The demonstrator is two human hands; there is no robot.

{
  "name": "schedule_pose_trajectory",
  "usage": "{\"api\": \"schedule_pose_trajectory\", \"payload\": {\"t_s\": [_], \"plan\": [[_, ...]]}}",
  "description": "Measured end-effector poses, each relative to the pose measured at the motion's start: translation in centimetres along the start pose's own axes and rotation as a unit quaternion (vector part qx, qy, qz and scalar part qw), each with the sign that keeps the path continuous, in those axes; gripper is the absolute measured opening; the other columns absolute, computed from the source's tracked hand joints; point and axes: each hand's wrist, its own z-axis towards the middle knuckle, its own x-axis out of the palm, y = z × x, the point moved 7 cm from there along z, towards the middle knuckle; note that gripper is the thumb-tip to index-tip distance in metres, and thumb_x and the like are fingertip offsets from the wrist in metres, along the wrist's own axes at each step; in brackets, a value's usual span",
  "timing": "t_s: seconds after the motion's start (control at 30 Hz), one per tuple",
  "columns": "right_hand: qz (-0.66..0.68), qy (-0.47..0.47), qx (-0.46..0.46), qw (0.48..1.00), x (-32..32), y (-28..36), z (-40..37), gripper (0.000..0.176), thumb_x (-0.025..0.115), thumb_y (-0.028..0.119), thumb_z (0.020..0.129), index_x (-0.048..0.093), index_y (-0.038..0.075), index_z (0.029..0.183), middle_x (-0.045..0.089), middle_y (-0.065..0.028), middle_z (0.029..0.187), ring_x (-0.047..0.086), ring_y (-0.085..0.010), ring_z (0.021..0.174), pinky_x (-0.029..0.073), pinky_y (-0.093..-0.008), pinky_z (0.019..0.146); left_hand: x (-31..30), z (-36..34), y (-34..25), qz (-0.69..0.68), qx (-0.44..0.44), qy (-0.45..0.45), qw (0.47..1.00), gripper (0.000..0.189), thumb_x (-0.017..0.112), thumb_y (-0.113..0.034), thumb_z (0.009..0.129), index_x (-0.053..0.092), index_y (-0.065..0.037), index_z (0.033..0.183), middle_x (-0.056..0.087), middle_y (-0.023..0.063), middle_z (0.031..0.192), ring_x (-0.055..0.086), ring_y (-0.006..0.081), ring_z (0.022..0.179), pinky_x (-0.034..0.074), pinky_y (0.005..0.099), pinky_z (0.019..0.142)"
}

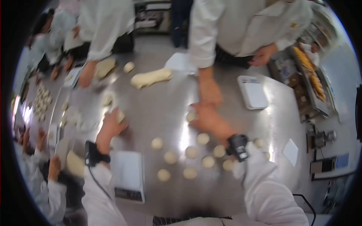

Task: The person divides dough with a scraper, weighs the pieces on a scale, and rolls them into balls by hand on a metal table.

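Fingers curled over a small dough piece (120,116), my left hand (111,126) rests on the steel table, left of centre. My right hand (209,120) reaches to the middle of the table, its fingertips at a round dough ball (191,116). A co-worker's hand (210,92) meets or overlaps it from the far side. Several round dough balls, one of them pale and nearest the front (163,175), lie between my forearms. Black devices are strapped to both my wrists.
A white scale (129,171) stands beside my left forearm, another (253,92) at the far right. A long dough piece (151,78) lies farther back, near a white scraper (180,62). A white sheet (290,152) lies at the right. Co-workers stand across and at the left.
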Motion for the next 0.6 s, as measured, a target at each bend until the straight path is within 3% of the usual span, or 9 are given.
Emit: {"api": "schedule_pose_trajectory", "payload": {"t_s": [0.07,0.1,0.13,0.17,0.3,0.37,0.43,0.5,0.6], "plan": [[-0.04,-0.017,-0.046,0.998,5.5,-0.3,1.1,0.022,0.057,0.012,0.077,0.064,-0.001,0.093,0.065,-0.023,0.092,0.061,-0.04,0.093,0.046,-0.051,0.087,4.6,4.0,4.0,0.037,0.039,-0.009,0.998,0.082,0.078,-0.037,0.072,0.042,-0.006,0.14,0.053,0.0337,0.122,0.053,0.0462,0.115,0.045,0.0482,0.099],[-0.109,-0.086,-0.044,0.989,6.3,0.3,1.4,0.02,0.054,0.011,0.081,0.067,0.0,0.089,0.065,-0.0215,0.093,0.062,-0.0371,0.095,0.047,-0.0512,0.085,4.7,5.0,4.1,0.01,0.001,0.009,1.0,0.067,0.077,-0.027,0.074,0.05,-0.005,0.131,0.053,0.0326,0.119,0.054,0.0457,0.112,0.045,0.0477,0.098],[-0.075,-0.028,0.017,0.997,5.6,1.2,2.2,0.019,0.053,0.011,0.083,0.068,0.0,0.085,0.065,-0.0202,0.096,0.062,-0.0359,0.097,0.047,-0.0488,0.086,2.9,4.3,2.3,-0.026,0.008,-0.031,0.999,0.048,0.074,-0.017,0.075,0.057,-0.003,0.118,0.055,0.0296,0.112,0.056,0.045,0.106,0.046,0.048,0.095],[-0.05,0.058,0.054,0.996,3.6,2.3,2.1,0.02,0.054,0.004,0.08,0.065,0.002,0.096,0.059,-0.024,0.109,0.056,-0.039,0.108,0.046,-0.0495,0.095,2.8,4.7,3.0,-0.051,0.012,-0.08,0.995,0.035,0.07,-0.012,0.076,0.059,-0.001,0.108,0.055,0.0271,0.104,0.057,0.0436,0.099,0.048,0.0489,0.088],[0.135,-0.069,0.008,0.988,-0.8,3.7,-2.1,0.023,0.059,0.007,0.079,0.063,0.004,0.102,0.056,-0.0188,0.111,0.054,-0.0367,0.107,0.046,-0.0431,0.094,2.2,2.7,1.8,-0.198,0.003,-0.076,0.977,0.025,0.058,0.002,0.073,0.058,0.003,0.097,0.053,0.0206,0.093,0.059,0.035,0.086,0.049,0.0422,0.077],[0.217,-0.099,-0.073,0.968,-3.2,4.5,-6.8,0.026,0.062,0.011,0.08,0.062,0.005,0.105,0.055,-0.0157,0.108,0.054,-0.0347,0.105,0.045,-0.0418,0.093,-0.2,0.4,0.6,-0.128,0.13,-0.293,0.938,0.022,0.058,0.003,0.072,0.056,0.002,0.094,0.053,0.0187,0.091,0.058,0.0328,0.079,0.048,0.04,0.071],[0.242,-0.058,-0.075,0.966,-4.4,5.0,-13.0,0.028,0.064,0.014,0.081,0.062,0.006,0.108,0.054,-0.0147,0.109,0.053,-0.0332,0.106,0.045,-0.0414,0.092,-4.0,-4.0,-2.4,-0.153,0.128,-0.323,0.925,0.022,0.059,0.002,0.072,0.054,0.001,0.093,0.053,0.0156,0.086,0.057,0.0323,0.08,0.047,0.0397,0.072],[0.235,-0.018,-0.052,0.97,-3.5,4.4,-19.5,0.03,0.063,0.016,0.082,0.061,0.007,0.111,0.055,-0.013,0.109,0.053,-0.0322,0.109,0.044,-0.041,0.094,-5.6,-8.8,-4.8,-0.447,0.078,-0.156,0.877,0.02,0.064,-0.002,0.071,0.057,-0.003,0.09,0.055,0.0144,0.083,0.055,0.0349,0.089,0.046,0.0427,0.079],[0.229,-0.015,-0.025,0.973,-0.6,2.6,-29.6,0.034,0.065,0.015,0.081,0.063,0.009,0.115,0.058,-0.0125,0.112,0.053,-0.0315,0.111,0.044,-0.0405,0.097,-3.9,-21.2,-12.3,-0.484,0.136,0.012,0.864,0.022,0.052,0.001,0.076,0.055,-0.004,0.097,0.051,0.0027,0.089,0.047,0.0148,0.08,0.043,0.0297,0.074]]}}
